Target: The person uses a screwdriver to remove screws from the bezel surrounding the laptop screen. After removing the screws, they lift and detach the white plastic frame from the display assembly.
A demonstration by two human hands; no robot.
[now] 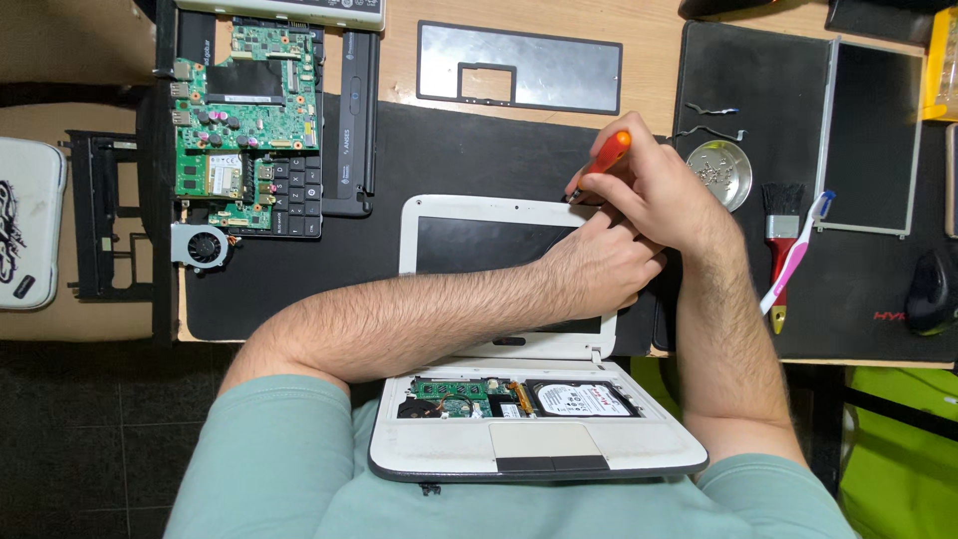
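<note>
Hands: right (654, 190) grips orange screwdriver (603, 160), left (599, 268) presses white laptop (519, 339) with keyboard removed

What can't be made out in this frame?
Head view:
- Screwdriver tip: hidden behind the right hand.
- Upper right corner of the white laptop lid: covered by the left hand.
- Contents of the round metal dish: too small.
- Grey device at top: cut off by the edge.

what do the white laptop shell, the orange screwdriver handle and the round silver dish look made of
White laptop shell: likely plastic, smooth matte, rounded moulded corners. Orange screwdriver handle in the right hand: probably glossy plastic or rubber. Round silver dish: looks metal, bright reflective sheen.
</note>
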